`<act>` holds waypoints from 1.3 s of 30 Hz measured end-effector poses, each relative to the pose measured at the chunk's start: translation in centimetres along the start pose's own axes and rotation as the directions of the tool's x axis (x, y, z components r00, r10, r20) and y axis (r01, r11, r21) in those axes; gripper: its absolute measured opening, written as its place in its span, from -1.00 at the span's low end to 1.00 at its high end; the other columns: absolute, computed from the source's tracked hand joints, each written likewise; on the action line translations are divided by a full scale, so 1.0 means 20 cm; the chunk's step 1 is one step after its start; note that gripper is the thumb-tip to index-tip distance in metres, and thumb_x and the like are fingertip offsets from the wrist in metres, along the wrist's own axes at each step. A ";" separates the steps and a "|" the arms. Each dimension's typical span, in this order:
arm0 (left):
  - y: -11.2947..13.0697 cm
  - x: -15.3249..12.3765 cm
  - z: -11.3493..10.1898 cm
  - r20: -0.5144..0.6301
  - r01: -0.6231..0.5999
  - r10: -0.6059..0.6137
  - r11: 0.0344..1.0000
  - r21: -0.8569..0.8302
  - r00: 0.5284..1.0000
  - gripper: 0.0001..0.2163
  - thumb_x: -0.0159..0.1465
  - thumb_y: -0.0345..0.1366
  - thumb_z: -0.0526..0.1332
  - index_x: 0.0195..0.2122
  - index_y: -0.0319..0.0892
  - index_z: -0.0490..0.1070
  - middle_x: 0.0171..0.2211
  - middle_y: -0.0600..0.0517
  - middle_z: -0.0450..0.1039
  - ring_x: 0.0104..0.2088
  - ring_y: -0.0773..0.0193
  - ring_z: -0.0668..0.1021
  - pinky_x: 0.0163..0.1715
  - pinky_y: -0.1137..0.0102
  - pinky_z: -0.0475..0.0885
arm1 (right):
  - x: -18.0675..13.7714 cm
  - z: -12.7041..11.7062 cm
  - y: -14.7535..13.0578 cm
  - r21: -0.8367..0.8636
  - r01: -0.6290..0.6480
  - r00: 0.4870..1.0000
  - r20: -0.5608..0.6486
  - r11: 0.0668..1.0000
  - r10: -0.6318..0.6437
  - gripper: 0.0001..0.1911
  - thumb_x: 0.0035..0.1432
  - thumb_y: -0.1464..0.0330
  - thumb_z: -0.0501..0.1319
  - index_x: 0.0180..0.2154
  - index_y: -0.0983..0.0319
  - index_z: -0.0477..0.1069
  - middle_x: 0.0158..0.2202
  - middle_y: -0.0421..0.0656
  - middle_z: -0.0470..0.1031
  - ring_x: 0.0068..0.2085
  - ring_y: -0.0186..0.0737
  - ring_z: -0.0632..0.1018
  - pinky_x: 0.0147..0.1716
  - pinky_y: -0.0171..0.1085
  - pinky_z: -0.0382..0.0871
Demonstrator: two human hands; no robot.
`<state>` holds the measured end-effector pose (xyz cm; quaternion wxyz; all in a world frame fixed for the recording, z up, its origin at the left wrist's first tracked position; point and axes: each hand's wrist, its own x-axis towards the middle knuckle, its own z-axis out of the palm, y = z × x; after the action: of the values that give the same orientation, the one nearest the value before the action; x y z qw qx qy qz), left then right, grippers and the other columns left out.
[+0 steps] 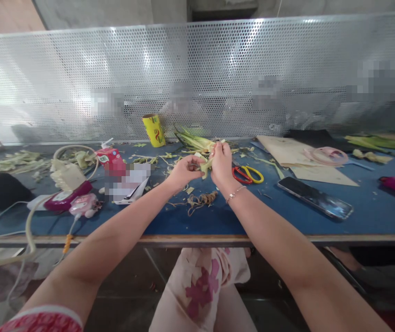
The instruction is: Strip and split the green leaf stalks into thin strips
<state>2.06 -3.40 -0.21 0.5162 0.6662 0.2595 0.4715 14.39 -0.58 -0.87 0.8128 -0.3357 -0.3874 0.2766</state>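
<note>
Above the middle of the table, my left hand (pixel 185 171) and my right hand (pixel 222 161) are close together. Between them is a pale green strip of plant leaf (pixel 205 168), which looks like husk. My left thumb and fingers pinch its near side. The fingers of my right hand are closed around its other part, so much of it is hidden. Just behind lies a bundle of long green leaves (pixel 193 140). Scissors with red and yellow handles (pixel 247 174) rest right of my right hand. A tangle of brown twine-like strands (pixel 200 201) lies below my hands.
A perforated metal screen (pixel 211 69) closes off the table's back. A yellow cylinder (pixel 154 130) stands before it. At left are a red drink carton (pixel 111 160), a white box (pixel 131 184) and cables. A phone (pixel 315 198) and brown card sheets (pixel 287 150) lie right.
</note>
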 end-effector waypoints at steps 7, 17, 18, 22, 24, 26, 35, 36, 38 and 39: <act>0.06 -0.02 0.05 -0.114 0.188 -0.240 0.919 -0.348 0.964 -0.74 -0.03 -0.52 0.20 -0.36 -0.15 0.18 -0.48 0.16 0.31 -0.54 0.44 0.43 -0.33 0.34 0.45 | -0.01 -0.01 0.00 -0.046 0.079 0.996 -0.046 0.996 -0.081 -0.65 0.27 0.04 -0.04 -0.41 0.14 0.11 -0.55 -0.33 0.13 -0.58 -0.39 0.23 -0.57 -0.33 0.18; 0.05 -0.01 0.06 -0.118 0.291 -0.373 0.854 -0.431 0.920 -0.82 0.18 -0.24 0.17 -0.52 -0.19 0.28 -0.57 0.04 0.35 -0.56 0.38 0.41 -0.44 0.39 0.42 | -0.02 -0.02 0.00 -0.139 0.153 0.987 -0.020 0.978 -0.157 -0.62 0.26 -0.01 -0.09 -0.40 0.14 0.09 -0.51 -0.29 0.13 -0.52 -0.34 0.28 -0.49 -0.29 0.22; 0.05 -0.01 0.06 -0.128 0.276 -0.358 0.864 -0.421 0.925 -0.81 0.18 -0.25 0.18 -0.52 -0.19 0.28 -0.57 0.04 0.35 -0.56 0.39 0.41 -0.44 0.40 0.41 | -0.02 -0.02 0.00 -0.138 0.152 0.987 -0.024 0.979 -0.157 -0.62 0.26 -0.01 -0.09 -0.40 0.14 0.09 -0.51 -0.29 0.13 -0.51 -0.33 0.29 -0.47 -0.29 0.22; 0.04 -0.02 0.07 -0.155 0.224 -0.295 0.906 -0.359 0.943 -0.81 0.22 -0.23 0.18 -0.47 -0.22 0.32 -0.57 0.06 0.34 -0.58 0.41 0.41 -0.47 0.42 0.39 | -0.03 -0.02 -0.01 -0.156 0.178 0.983 -0.024 0.972 -0.184 -0.63 0.27 0.01 -0.08 -0.42 0.13 0.08 -0.52 -0.29 0.13 -0.51 -0.31 0.26 -0.44 -0.26 0.22; 0.04 -0.02 0.08 -0.159 0.203 -0.263 0.927 -0.317 0.952 -0.81 0.23 -0.22 0.18 -0.45 -0.21 0.31 -0.57 0.08 0.33 -0.59 0.42 0.40 -0.47 0.43 0.38 | -0.04 -0.02 -0.03 -0.191 0.200 0.979 -0.004 0.961 -0.204 -0.64 0.27 0.03 -0.08 -0.42 0.13 0.08 -0.53 -0.29 0.14 -0.51 -0.30 0.25 -0.44 -0.26 0.20; 0.03 -0.02 0.08 -0.170 0.181 -0.231 0.947 -0.266 0.958 -0.83 0.21 -0.25 0.20 -0.46 -0.20 0.28 -0.57 0.11 0.31 -0.59 0.43 0.40 -0.48 0.44 0.37 | -0.05 -0.02 -0.04 -0.222 0.213 0.976 0.014 0.952 -0.215 -0.65 0.28 0.05 -0.08 -0.42 0.13 0.08 -0.52 -0.29 0.14 -0.51 -0.31 0.25 -0.42 -0.26 0.19; 0.02 -0.02 0.12 -0.287 0.170 -0.230 0.961 -0.219 0.930 -0.94 0.15 -0.40 0.10 -0.45 -0.16 0.24 -0.56 0.13 0.32 -0.50 0.38 0.45 -0.42 0.42 0.44 | -0.14 0.03 -0.06 -0.262 0.211 0.978 0.061 0.942 -0.201 -0.71 0.30 0.18 -0.06 -0.45 0.14 0.08 -0.51 -0.29 0.17 -0.48 -0.33 0.29 -0.40 -0.27 0.18; 0.02 -0.02 0.12 -0.319 0.153 -0.217 0.965 -0.215 0.922 -0.93 0.15 -0.41 0.09 -0.46 -0.16 0.21 -0.56 0.13 0.31 -0.49 0.38 0.45 -0.42 0.43 0.44 | -0.15 0.03 -0.06 -0.268 0.211 0.977 0.069 0.940 -0.200 -0.72 0.30 0.20 -0.06 -0.45 0.14 0.08 -0.51 -0.28 0.18 -0.47 -0.33 0.29 -0.40 -0.27 0.19; 0.01 -0.02 0.13 -0.377 0.121 -0.193 0.971 -0.207 0.906 -0.90 0.17 -0.41 0.07 -0.48 -0.15 0.16 -0.56 0.13 0.30 -0.48 0.39 0.44 -0.43 0.46 0.42 | -0.18 0.05 -0.06 -0.280 0.214 0.976 0.086 0.936 -0.198 -0.73 0.30 0.22 -0.05 -0.45 0.14 0.09 -0.50 -0.28 0.19 -0.46 -0.33 0.30 -0.38 -0.27 0.20; 0.00 -0.01 0.13 -0.400 0.107 -0.180 0.974 -0.198 0.899 -0.89 0.19 -0.40 0.06 -0.47 -0.15 0.15 -0.55 0.13 0.30 -0.48 0.40 0.43 -0.43 0.47 0.41 | -0.19 0.05 -0.06 -0.284 0.217 0.976 0.099 0.934 -0.196 -0.73 0.30 0.23 -0.05 -0.45 0.14 0.10 -0.50 -0.27 0.19 -0.46 -0.33 0.30 -0.37 -0.27 0.21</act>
<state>4.26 -4.77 -0.41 0.5379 0.4829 0.3705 0.5832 11.67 -3.66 -1.09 0.7649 -0.4001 -0.4848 0.1406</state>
